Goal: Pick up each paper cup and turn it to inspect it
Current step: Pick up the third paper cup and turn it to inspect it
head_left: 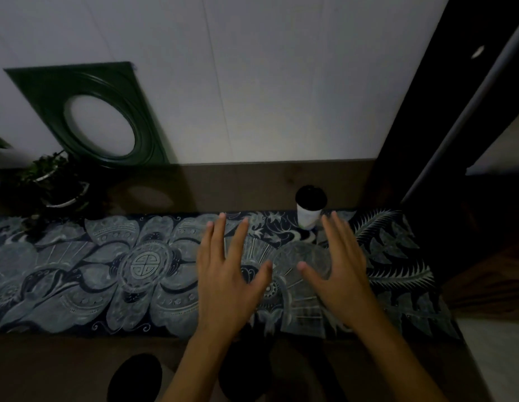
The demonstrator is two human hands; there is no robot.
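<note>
Between spread left hand (228, 274) and right hand (341, 269): clear cup (303, 281), seemingly empty; lidded paper cup (309, 208) behind.

A dim room in a home, it seems. A patterned cloth (78, 274) covers a wooden table (238, 184) against a pale wall (252, 82). Left of the cloth stand potted plants (49, 181) and a green frame (87, 111).
</note>
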